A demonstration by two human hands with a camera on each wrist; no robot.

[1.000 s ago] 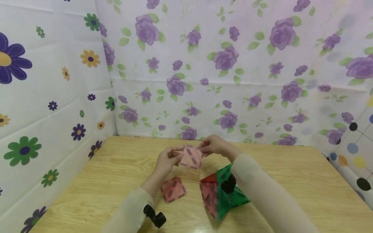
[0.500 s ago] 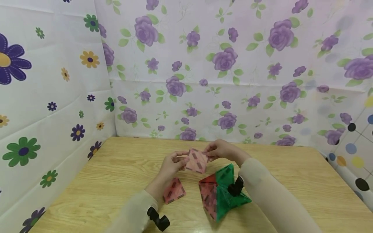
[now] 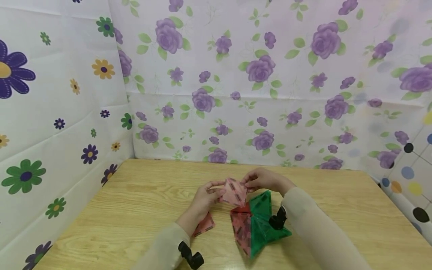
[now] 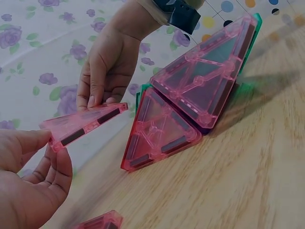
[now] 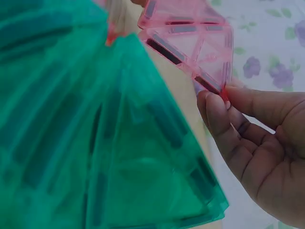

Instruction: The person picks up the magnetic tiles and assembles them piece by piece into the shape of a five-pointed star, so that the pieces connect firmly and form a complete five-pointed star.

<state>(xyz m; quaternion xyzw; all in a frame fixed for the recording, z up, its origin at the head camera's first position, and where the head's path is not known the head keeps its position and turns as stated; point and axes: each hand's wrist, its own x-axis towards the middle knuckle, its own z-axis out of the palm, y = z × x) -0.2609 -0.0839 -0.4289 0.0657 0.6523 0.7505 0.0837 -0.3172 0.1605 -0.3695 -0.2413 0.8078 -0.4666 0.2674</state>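
Note:
Two pink translucent triangular magnetic tiles (image 3: 234,193), joined along an edge, are held above the table between both hands. My left hand (image 3: 204,198) pinches their left corner between thumb and fingers. At the opposite corner, my right hand (image 5: 267,148) pinches with thumb and fingertips. Just below and to the right stands a structure of red and green magnetic tiles (image 3: 261,228); in the left wrist view its red triangular tiles (image 4: 159,129) lean upright on the wood. Another pink tile piece (image 3: 206,225) lies on the table, partly hidden by my left wrist.
The wooden table (image 3: 152,195) meets a flower-printed cloth backdrop (image 3: 216,123) at its far edge. A second printed cloth (image 3: 67,150) hangs along the left side. Black wrist cameras (image 3: 190,255) sit on both sleeves.
Both hands have moved right and toward the person with the joined pink tiles, bringing them close to the red and green structure. My left arm now covers more of the loose pink piece.

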